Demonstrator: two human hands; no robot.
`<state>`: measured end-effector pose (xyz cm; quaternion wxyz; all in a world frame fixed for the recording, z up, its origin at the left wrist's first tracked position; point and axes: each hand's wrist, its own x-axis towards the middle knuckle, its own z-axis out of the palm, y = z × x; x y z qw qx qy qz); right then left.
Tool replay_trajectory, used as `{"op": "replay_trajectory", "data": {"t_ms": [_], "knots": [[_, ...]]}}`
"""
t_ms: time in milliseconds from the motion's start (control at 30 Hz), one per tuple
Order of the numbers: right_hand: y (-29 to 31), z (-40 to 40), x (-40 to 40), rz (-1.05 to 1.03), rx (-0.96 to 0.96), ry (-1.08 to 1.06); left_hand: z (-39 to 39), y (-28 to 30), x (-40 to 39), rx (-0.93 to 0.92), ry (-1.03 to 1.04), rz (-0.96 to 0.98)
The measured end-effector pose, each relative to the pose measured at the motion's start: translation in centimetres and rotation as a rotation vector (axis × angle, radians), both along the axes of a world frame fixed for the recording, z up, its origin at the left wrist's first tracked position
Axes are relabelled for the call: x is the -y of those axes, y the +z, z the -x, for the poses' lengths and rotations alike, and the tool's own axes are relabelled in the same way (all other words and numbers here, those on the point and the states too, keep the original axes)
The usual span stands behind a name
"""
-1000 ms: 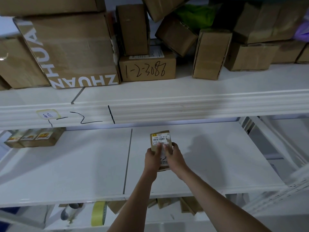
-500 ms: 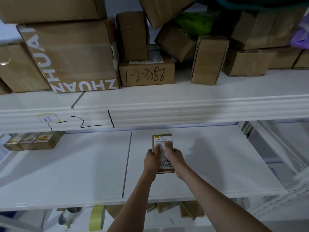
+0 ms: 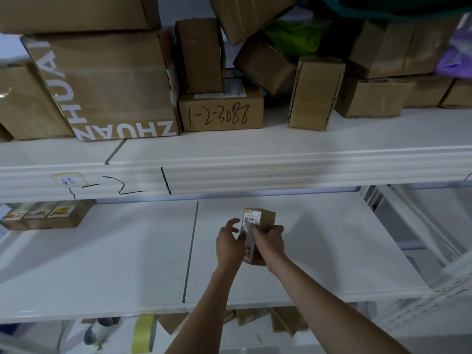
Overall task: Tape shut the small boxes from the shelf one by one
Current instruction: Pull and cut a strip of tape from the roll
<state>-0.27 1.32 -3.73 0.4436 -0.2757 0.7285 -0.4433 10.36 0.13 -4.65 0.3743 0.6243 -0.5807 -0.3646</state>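
Item in hand: one small cardboard box (image 3: 259, 226), brown, oblong, matte, with a white barcode label (image 3: 251, 217) on its upper face and a dark handwritten mark near your wrists. You held it just above the white middle shelf (image 3: 102, 256), tipped on one long edge.

Grip: your right hand (image 3: 269, 242) was curled round the box's near right side and carried it. Your left hand (image 3: 229, 245) sat at the left face with fingers spread and loosely bent; whether it actually touched the card could not be told.

Step, as judged: turning the box over to check or reach a seam; no tape strip was visible on it.

Next move called for: a firm two-handed hold, flaps pressed flat, then tape. A yellowish tape roll (image 3: 144, 333) lay on the shelf below.

Other stock: three labelled small boxes (image 3: 43, 215) at far left; larger corrugated cartons (image 3: 221, 112) stacked above, one marked 1-2-3088.
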Motion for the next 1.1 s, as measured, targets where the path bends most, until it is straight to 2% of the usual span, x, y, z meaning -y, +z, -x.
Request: {"op": "replay_trajectory", "data": {"t_ms": [100,233,333,433,567,667,800,967,1067,1100], "knots": [[-0.1,0.2,-0.1,0.026,-0.018,0.053,0.1,0.1,-0.6,-0.220,-0.119,-0.190],[0.2,1.2,-0.2,0.047,-0.081,0.032,-1.3,-0.3,-0.6,-0.381,-0.070,-0.271],[0.0,1.4,-0.9,-0.028,-0.023,0.194,-2.2,-0.6,-0.7,-0.612,-0.143,-0.446],[-0.3,0.8,-1.4,-0.040,0.044,0.304,-2.1,-0.8,-1.1,-0.637,-0.165,-0.491],[-1.0,0.2,-1.5,-0.011,-0.012,0.364,-1.7,-1.0,-1.6,-0.603,-0.131,-0.473],[-1.7,0.0,-1.6,0.009,-0.111,0.304,-1.3,-1.2,-2.0,-0.488,-0.107,-0.430],[-2.7,-0.5,-1.8,0.009,-0.050,0.236,-1.0,-2.1,-2.2,-0.336,-0.053,-0.380],[-4.1,-0.5,-2.4,-0.158,-0.091,0.263,-1.1,-3.7,-2.6,-0.236,-0.026,-0.466],[-4.8,-0.4,-2.7,-0.275,-0.210,0.327,-1.3,-4.6,-2.4,-0.050,-0.040,-0.525],[-5.1,-0.3,-2.7,-0.291,-0.269,0.342,-1.4,-4.9,-2.4,-0.048,-0.046,-0.550]]}}
